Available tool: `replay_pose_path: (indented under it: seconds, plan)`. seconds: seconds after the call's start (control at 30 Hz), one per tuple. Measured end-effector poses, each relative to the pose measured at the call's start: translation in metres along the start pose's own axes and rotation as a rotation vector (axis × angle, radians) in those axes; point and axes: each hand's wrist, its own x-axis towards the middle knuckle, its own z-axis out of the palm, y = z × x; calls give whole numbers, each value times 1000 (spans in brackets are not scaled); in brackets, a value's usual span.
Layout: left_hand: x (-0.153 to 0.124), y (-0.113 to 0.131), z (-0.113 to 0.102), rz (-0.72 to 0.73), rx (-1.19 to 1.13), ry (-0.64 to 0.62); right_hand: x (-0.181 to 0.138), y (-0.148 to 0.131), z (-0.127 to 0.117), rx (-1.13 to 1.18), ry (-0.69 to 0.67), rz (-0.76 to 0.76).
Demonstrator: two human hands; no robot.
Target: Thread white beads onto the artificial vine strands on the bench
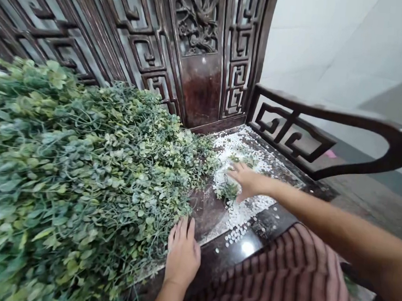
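My left hand [183, 251] lies with its fingers stretched out at the seat's front, against the edge of a big pile of green artificial foliage [116, 162]. It grips nothing that I can see. My right hand [248, 179] reaches across the seat with fingers apart, over many small white disc-like pieces [242, 216]. Just beside its palm is a small green sprig [227, 189]; whether the fingers touch it I cannot tell. More green bits [244, 158] lie among the white pieces beyond the hand.
The dark wooden bench seat [205, 211] carries the foliage and the white pieces. Behind rises a carved lattice backrest [200, 90]. A curved openwork armrest [363, 119] bounds the right side. Striped clothing [274, 277] covers the lap at the front edge.
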Motion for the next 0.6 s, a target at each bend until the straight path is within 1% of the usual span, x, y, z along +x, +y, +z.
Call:
replay_pose_path:
  seconds: [0.03, 0.07, 0.1, 0.13, 0.2, 0.23, 0.33, 0.4, 0.43, 0.5, 0.57, 0.6]
  plan:
    - [0, 1, 0, 10, 21, 3, -1, -3, 18, 3, 15, -41]
    - [1, 1, 0, 19, 41, 5, 0, -6, 30, 9, 34, -90]
    - [1, 1, 0, 25, 60, 7, 2, -10, 38, 17, 41, -137]
    - [1, 1, 0, 29, 76, 10, 5, -13, 40, 26, 42, -170]
    - [2, 1, 0, 42, 103, 23, 16, -12, 33, 79, 35, -175]
    - [2, 0, 1, 54, 113, 33, 23, -9, 25, 141, 39, -145]
    - [2, -1, 2, 88, 134, 61, 43, 4, 0, 389, 115, -15]
    - [2, -1, 3, 93, 142, 70, 56, 7, -10, 474, 162, 23]
    - [2, -1, 3, 90, 146, 72, 62, 5, -11, 476, 160, 27]
    - [3, -1, 3, 85, 154, 74, 74, -5, -6, 437, 89, 25]
    - [3, 0, 2, 86, 160, 72, 83, -21, 6, 350, -17, 18]
    - [3, 0, 2, 87, 162, 70, 87, -30, 14, 299, -39, 14]
